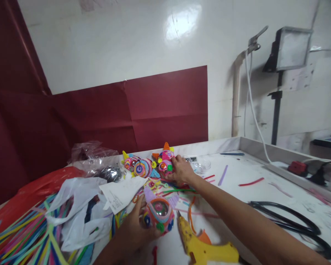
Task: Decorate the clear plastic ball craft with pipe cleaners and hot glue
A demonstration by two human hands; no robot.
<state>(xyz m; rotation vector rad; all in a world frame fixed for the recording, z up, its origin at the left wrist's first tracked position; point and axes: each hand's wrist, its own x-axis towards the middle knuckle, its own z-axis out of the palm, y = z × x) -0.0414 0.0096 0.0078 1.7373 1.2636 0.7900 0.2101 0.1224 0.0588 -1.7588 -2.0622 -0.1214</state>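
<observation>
Left hand [134,228] cups a paper-coil fish [158,215] near the bench's front edge, steadying it beside the glue gun [201,244]. Right hand [182,170] reaches mid-bench, fingers closed on another fish [166,165], joining the finished row.

A round, multicoloured ornament [159,214] with a clear domed centre, purple fringe and green and blue dots lies near the worktop's front. Another ornament [165,166], pink with swirls, sits farther back among similar pieces.
</observation>
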